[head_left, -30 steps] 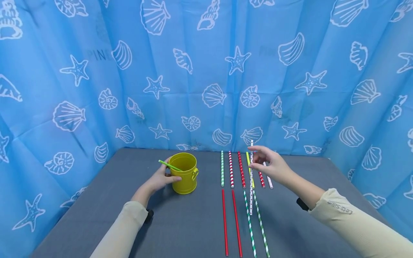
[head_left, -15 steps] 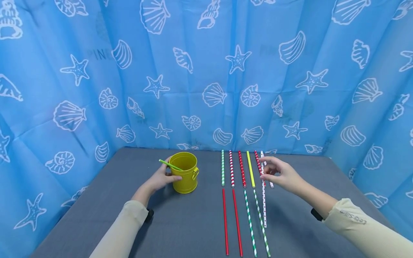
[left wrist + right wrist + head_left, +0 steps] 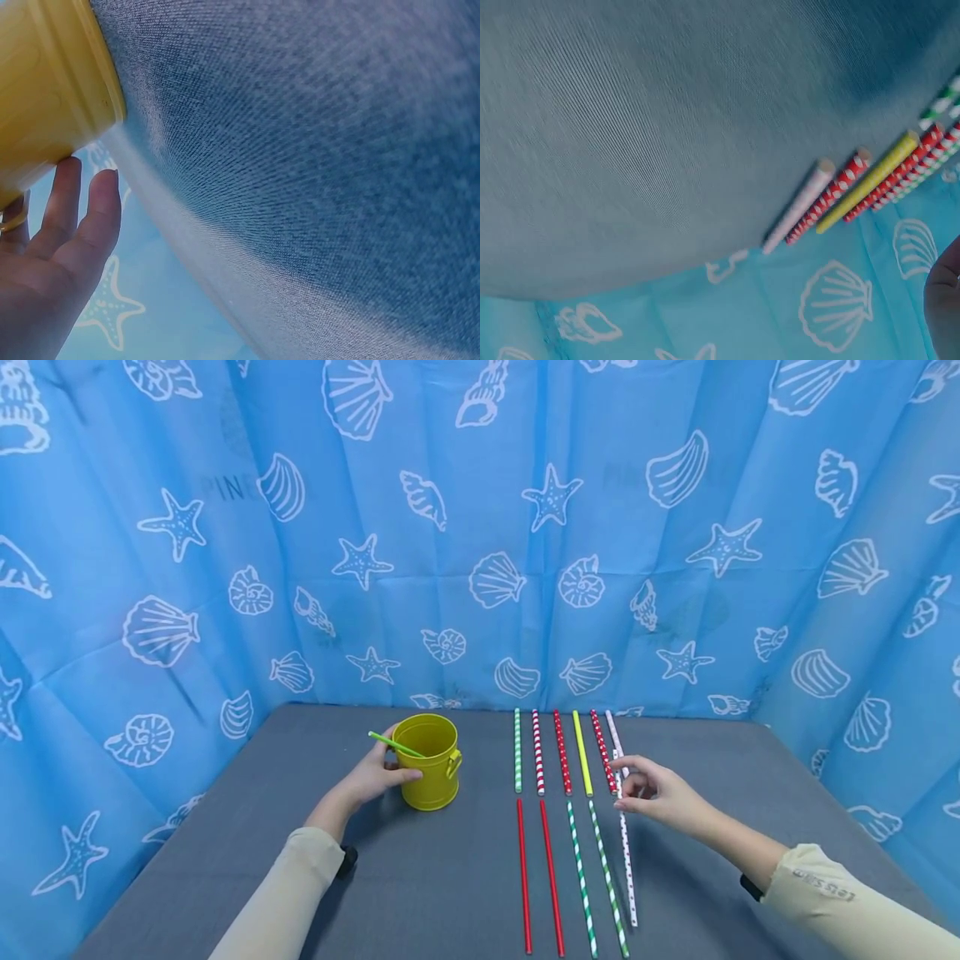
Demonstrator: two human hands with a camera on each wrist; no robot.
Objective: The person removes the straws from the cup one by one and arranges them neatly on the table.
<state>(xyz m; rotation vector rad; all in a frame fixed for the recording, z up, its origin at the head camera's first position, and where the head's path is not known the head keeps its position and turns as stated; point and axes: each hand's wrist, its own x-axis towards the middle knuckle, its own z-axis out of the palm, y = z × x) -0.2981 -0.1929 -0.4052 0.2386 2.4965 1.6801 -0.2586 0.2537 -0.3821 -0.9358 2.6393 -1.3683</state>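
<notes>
My left hand (image 3: 372, 777) grips the side of a small yellow bucket (image 3: 432, 782) standing on the table. A bright green straw (image 3: 396, 744) leans out over the bucket's left rim. In the left wrist view, the fingers (image 3: 64, 199) lie against the yellow wall. Over on the right, my right hand (image 3: 663, 795) pinches a white straw with small dark dots (image 3: 627, 868) near its upper part. This straw points toward me, just right of the green-striped straws (image 3: 606, 877). Only a sliver of the right hand shows in the right wrist view, where the held straw is out of sight.
Behind lies a row of straws: green-striped (image 3: 517, 752), red-striped (image 3: 537, 752), red dotted (image 3: 562, 752), yellow (image 3: 582, 752), another red dotted (image 3: 603, 747) and pale pink (image 3: 617, 733). Two red straws (image 3: 524, 877) lie in front. A blue shell-print curtain (image 3: 480, 527) hangs behind the grey table (image 3: 450, 885).
My right hand has moved right and toward me, carrying the white dotted straw from above the back row to beside the front green-striped straws. The left hand and bucket stay put.
</notes>
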